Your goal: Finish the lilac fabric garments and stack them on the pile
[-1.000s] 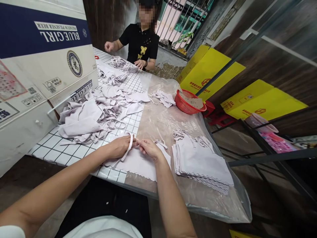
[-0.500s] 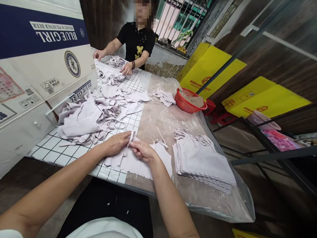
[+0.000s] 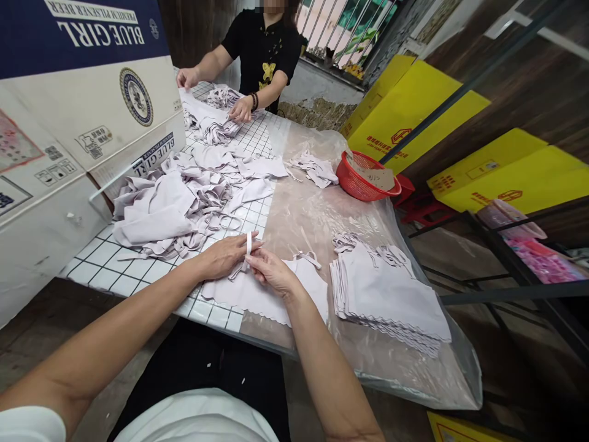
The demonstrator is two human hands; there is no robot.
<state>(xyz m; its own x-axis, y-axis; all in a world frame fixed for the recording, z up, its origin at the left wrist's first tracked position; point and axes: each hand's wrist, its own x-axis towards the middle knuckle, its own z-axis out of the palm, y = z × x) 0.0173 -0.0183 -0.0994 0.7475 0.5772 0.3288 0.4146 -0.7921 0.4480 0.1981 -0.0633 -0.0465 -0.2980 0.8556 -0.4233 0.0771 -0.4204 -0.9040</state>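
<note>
A pale lilac strappy garment with a wavy hem lies flat in front of me at the table's near edge. One of its thin straps rises between my hands and passes over the fingers of my left hand, which is closed around it. My right hand pinches the same strap lower down between thumb and forefinger. To the right rests a neat stack of matching garments, straps toward the back. A loose heap of them lies to the left.
A large beer carton borders the left side. Across the table a co-worker in black handles another garment pile. A red basket sits at the back right, before yellow boxes. A dark metal rack stands at the right.
My right hand has moved up close against my left fingers, and the strap now stands across them. The view has shifted slightly. The co-worker's left-side hand has lifted some fabric.
</note>
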